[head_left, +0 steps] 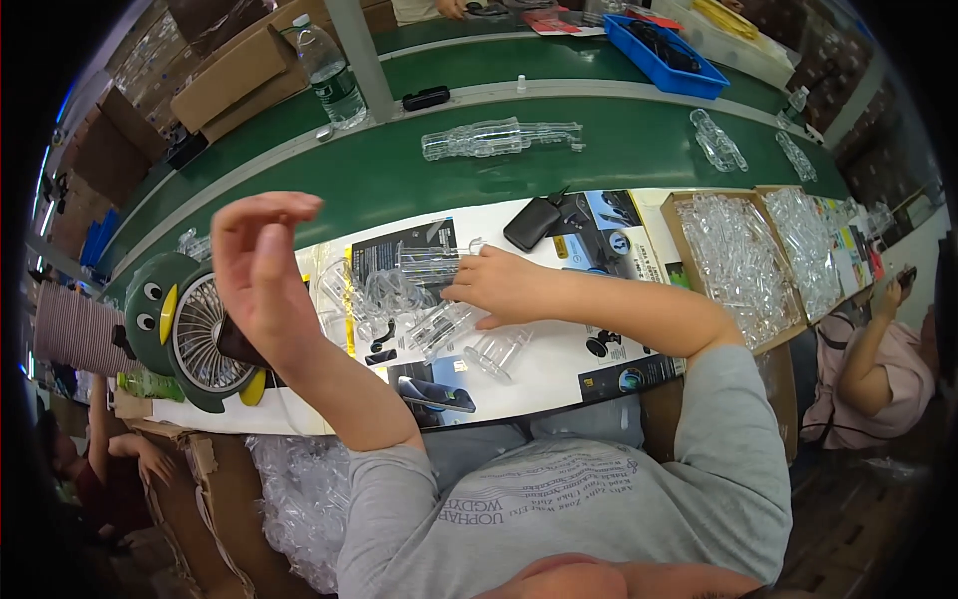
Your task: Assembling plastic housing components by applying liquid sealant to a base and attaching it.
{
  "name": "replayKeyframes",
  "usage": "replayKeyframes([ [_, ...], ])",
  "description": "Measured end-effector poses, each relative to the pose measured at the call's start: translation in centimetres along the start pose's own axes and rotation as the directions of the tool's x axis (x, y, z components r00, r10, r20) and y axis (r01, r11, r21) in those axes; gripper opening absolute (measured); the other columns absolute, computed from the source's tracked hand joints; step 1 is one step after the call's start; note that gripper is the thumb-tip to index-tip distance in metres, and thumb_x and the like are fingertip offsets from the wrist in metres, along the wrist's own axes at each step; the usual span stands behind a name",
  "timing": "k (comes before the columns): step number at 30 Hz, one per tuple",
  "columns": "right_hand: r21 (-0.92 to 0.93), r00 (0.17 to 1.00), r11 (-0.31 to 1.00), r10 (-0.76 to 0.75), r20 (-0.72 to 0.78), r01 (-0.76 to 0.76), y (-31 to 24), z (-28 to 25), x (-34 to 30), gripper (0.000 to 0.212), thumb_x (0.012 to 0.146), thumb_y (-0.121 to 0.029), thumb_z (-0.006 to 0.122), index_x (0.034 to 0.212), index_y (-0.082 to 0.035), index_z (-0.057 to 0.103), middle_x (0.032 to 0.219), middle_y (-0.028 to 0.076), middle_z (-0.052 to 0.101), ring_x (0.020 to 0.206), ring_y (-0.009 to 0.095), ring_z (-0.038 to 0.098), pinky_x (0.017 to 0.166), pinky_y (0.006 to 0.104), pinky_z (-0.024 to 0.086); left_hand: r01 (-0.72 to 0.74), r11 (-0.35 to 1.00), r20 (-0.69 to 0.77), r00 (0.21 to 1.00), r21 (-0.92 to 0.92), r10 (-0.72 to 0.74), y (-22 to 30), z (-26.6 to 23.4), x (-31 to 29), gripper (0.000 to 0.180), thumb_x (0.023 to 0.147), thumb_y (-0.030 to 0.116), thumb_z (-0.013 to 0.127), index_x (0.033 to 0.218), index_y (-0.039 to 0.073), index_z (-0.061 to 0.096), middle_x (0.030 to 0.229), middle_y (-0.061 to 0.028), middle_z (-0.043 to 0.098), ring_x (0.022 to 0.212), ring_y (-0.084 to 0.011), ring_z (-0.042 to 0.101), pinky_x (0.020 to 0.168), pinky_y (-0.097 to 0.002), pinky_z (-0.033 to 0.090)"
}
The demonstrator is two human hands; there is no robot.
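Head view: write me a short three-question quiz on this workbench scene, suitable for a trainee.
1. True or false: the left hand is raised above the table with its fingers open.
2. What does the right hand touch? A) clear plastic parts B) a water bottle C) a blue tray
3. Fill in: the conveyor belt beyond the table is ____ in colour.

Key: 1 true; 2 A; 3 green.
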State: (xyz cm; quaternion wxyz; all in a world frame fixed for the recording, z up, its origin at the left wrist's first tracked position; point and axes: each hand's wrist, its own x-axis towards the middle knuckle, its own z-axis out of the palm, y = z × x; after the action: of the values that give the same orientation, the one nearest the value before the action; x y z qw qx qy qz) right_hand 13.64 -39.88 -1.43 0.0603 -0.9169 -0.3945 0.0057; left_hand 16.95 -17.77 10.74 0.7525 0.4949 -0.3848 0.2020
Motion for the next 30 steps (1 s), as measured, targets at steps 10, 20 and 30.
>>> replayKeyframes([
  [10,-0.494,0.818,0.867,-0.24,-0.522,-0.061,-1.9,-11.2,-3.3,0.041,0.065,-0.024,0.069,0.103,-0.015,0.06,0.105,-0.003,0.058,0.112,0.015,0.047,0.099,0.0472,0.031,-0.029,0.74,0.533,0.713,0.672,-0.456,0.4,3.1,-1.7,0.077,0.063,0.017,0.076,0.13,0.006,0.039,0.101,-0.0187,0.06,0.097,-0.0287,0.059,0.081,-0.0342,0.046],
  [20,-0.054,0.876,0.931,0.318,-0.363,-0.36,3.4,-10.6,-4.5,0.041,0.074,-0.01,0.062,0.114,-0.008,0.055,0.122,0.009,0.053,0.118,0.023,0.045,0.096,0.0417,0.037,0.199,0.744,0.124,0.927,0.638,-0.354,1.3,1.8,-0.5,0.061,0.069,0.009,0.07,0.124,0.004,0.044,0.079,-0.0081,0.064,0.077,-0.0156,0.061,0.075,-0.027,0.045],
  [30,-0.359,0.95,0.901,0.295,0.1,-0.242,11.0,0.3,-3.4,0.04,0.071,-0.012,0.063,0.11,-0.01,0.056,0.101,0.006,0.061,0.097,0.023,0.059,0.091,0.0437,0.04,0.342,0.827,0.036,0.917,0.447,-0.398,1.4,2.4,-0.8,0.053,0.075,0.011,0.067,0.123,0.004,0.044,0.085,-0.0085,0.062,0.079,-0.0127,0.058,0.072,-0.0255,0.044],
])
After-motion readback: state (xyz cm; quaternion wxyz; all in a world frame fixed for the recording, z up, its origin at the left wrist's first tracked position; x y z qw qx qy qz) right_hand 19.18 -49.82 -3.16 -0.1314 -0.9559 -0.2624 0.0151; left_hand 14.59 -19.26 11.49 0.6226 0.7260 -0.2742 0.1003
